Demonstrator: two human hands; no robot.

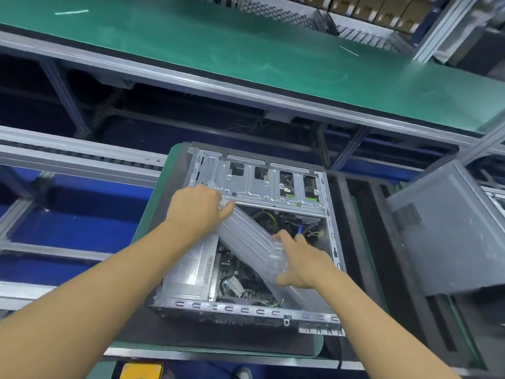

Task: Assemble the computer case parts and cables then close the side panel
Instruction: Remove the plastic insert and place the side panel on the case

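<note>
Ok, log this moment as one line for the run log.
case: open, on its side | air cushion: diagonal across interior | left hand: grips far end | right hand: grips near end

One wide-angle head-worn camera looks forward and down, close above the open computer case [257, 192]; green conveyor belt [246, 50] at twelve o'clock.

1. We count two hands: one left hand [195, 212] and one right hand [303, 262].
2. We see one open computer case [246, 310], with one silver power supply [188, 269] inside.
3. We count one clear air cushion [246, 233].
4. We find one closed grey case [442, 236] at the right.
5. We see one green conveyor belt [218, 50].
6. We make out several cardboard boxes [369, 6], too blurred for us to count exactly.
</note>
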